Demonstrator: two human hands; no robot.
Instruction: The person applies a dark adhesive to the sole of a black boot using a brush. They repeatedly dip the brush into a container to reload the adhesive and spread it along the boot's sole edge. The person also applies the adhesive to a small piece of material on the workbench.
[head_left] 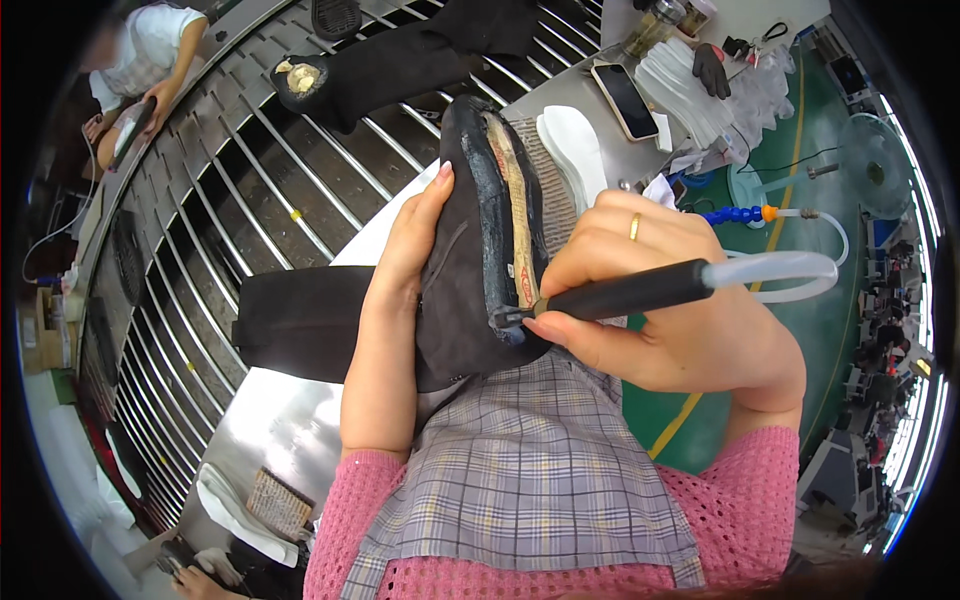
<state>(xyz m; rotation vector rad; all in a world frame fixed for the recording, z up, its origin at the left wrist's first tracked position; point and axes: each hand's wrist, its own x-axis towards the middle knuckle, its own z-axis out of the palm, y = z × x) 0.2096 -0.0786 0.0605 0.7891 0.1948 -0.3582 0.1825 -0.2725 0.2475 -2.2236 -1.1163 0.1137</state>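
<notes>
Black suede boot (470, 250), one, is sitting at frame centre, sole side turned up and toe pointing toward the top. Left hand (410, 245) is cupping its left flank, the grip wrapped along the upper with fingers pressed flat against the suede. Right hand (650, 300) is holding one black-handled tool (625, 292), the grip pinching the handle pen-fashion; the tool's tip is touching the heel end of the tan sole strip. One clear hose (790, 270) is running off the handle's back end toward the right. One gold ring is showing on a right-hand finger.

A second black boot (390, 65) is lying on the metal roller conveyor (200, 230) at upper centre. One phone (624, 100) is resting on the surface (570, 95) at upper right, beside a stack of white insoles (572, 145). One blue-and-orange segmented nozzle (740, 214) is sticking out at right. One other person (140, 60) is working at upper left. Pink knit sleeves and a plaid apron are filling the bottom of the frame.
</notes>
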